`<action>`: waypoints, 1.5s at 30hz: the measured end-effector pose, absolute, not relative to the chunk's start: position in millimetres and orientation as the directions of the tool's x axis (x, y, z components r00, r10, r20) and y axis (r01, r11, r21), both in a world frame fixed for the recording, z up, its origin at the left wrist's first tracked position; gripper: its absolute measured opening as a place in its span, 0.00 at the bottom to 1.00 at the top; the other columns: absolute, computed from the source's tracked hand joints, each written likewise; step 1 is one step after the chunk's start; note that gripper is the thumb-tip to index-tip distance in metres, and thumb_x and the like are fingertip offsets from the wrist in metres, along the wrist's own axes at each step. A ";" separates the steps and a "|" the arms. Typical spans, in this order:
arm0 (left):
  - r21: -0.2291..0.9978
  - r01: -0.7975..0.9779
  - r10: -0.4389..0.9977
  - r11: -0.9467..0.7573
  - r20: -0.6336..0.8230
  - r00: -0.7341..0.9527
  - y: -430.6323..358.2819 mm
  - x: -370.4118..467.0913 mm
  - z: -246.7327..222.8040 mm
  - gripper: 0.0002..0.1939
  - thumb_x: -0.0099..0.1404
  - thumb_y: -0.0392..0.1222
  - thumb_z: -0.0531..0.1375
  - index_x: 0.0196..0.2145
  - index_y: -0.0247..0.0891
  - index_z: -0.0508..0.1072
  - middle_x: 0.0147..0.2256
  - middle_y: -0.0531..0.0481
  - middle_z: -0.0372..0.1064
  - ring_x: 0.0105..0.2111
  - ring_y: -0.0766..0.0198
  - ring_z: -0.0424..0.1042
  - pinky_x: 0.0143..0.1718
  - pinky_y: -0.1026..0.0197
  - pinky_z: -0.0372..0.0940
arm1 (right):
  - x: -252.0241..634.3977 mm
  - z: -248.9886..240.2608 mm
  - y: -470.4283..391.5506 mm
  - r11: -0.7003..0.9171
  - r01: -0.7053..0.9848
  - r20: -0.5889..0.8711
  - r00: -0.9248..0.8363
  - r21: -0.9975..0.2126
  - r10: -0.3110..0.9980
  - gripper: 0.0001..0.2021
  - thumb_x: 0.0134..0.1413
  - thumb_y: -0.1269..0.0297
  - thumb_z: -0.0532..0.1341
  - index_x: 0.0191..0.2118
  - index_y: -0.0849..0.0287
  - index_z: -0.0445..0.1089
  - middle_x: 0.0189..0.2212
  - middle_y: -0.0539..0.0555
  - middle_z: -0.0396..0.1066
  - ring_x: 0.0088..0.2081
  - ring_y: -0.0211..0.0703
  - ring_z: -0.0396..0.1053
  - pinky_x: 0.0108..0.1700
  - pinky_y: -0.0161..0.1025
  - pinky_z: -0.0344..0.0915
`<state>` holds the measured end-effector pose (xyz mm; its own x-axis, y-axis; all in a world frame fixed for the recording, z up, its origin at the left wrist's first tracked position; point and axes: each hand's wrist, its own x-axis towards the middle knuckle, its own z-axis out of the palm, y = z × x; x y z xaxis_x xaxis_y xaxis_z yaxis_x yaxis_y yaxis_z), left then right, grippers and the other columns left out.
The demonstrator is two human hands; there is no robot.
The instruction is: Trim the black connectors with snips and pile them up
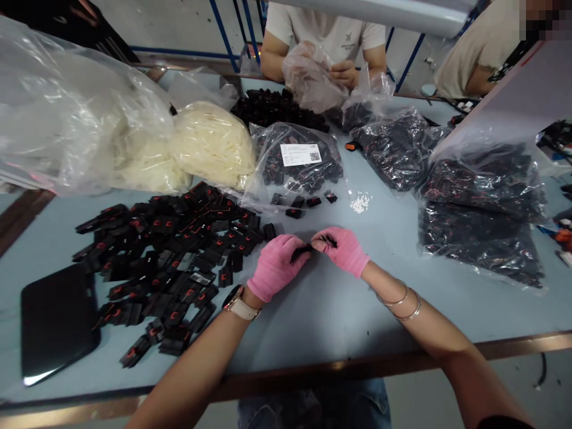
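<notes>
Both my hands wear pink gloves and meet over the middle of the blue-grey table. My left hand (277,265) is closed on a small black part (300,252). The fingers of my right hand (342,250) are pinched at the right end of that part, with something small and dark between them that is too small to name. To the left spreads a large pile of black connectors (179,238) with red clips. Several loose black pieces (294,211) lie just beyond my hands, beside a small heap of white bits (358,202).
A black tray (60,322) lies at the left. Clear bags of cream parts (214,143) and a labelled bag (297,158) stand behind. Bags of black parts (480,238) fill the right. Across the table a person (328,36) handles a plastic bag.
</notes>
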<state>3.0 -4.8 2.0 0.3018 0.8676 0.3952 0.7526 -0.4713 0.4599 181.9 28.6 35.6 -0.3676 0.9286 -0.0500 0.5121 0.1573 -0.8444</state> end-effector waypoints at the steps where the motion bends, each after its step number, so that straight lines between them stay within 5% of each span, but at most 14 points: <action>1: 0.458 0.754 0.868 -0.470 0.396 0.300 -4.7 3.1 1.5 0.05 0.61 0.42 0.60 0.32 0.38 0.70 0.31 0.49 0.71 0.32 0.61 0.70 0.33 0.59 0.65 | 180.6 35.1 26.8 0.181 0.516 -0.026 -0.369 -0.837 0.929 0.05 0.51 0.66 0.62 0.32 0.59 0.75 0.26 0.49 0.71 0.27 0.34 0.63 0.32 0.33 0.59; 10: 0.442 0.767 0.865 -0.465 0.410 0.289 -4.3 2.8 1.2 0.08 0.63 0.44 0.58 0.31 0.37 0.70 0.28 0.49 0.70 0.29 0.62 0.68 0.30 0.60 0.63 | 175.8 16.2 17.0 0.347 0.567 0.125 -0.393 -0.747 0.911 0.04 0.52 0.69 0.63 0.33 0.56 0.75 0.31 0.49 0.70 0.31 0.34 0.65 0.36 0.32 0.62; 27: 0.425 0.776 0.861 -0.467 0.421 0.287 -4.4 1.2 0.1 0.07 0.62 0.44 0.59 0.31 0.37 0.70 0.27 0.50 0.70 0.28 0.63 0.68 0.30 0.61 0.63 | 183.2 15.3 20.8 0.418 0.639 0.069 -0.496 -0.645 0.865 0.09 0.50 0.73 0.60 0.38 0.56 0.74 0.37 0.52 0.71 0.35 0.37 0.68 0.39 0.34 0.64; 45: 0.405 0.760 0.827 -0.508 0.476 0.300 -3.7 3.0 0.6 0.05 0.60 0.39 0.60 0.28 0.38 0.68 0.25 0.50 0.69 0.27 0.62 0.68 0.29 0.61 0.63 | 171.7 29.8 11.1 0.533 0.815 -0.078 -0.561 -0.227 0.824 0.11 0.61 0.64 0.54 0.41 0.56 0.73 0.40 0.54 0.72 0.31 0.39 0.67 0.29 0.37 0.54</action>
<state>3.0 -3.7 0.6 0.2996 0.8271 0.4756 0.7600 -0.5083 0.4050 171.7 11.1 29.8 -0.5611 0.8240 -0.0785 0.8149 0.5333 -0.2271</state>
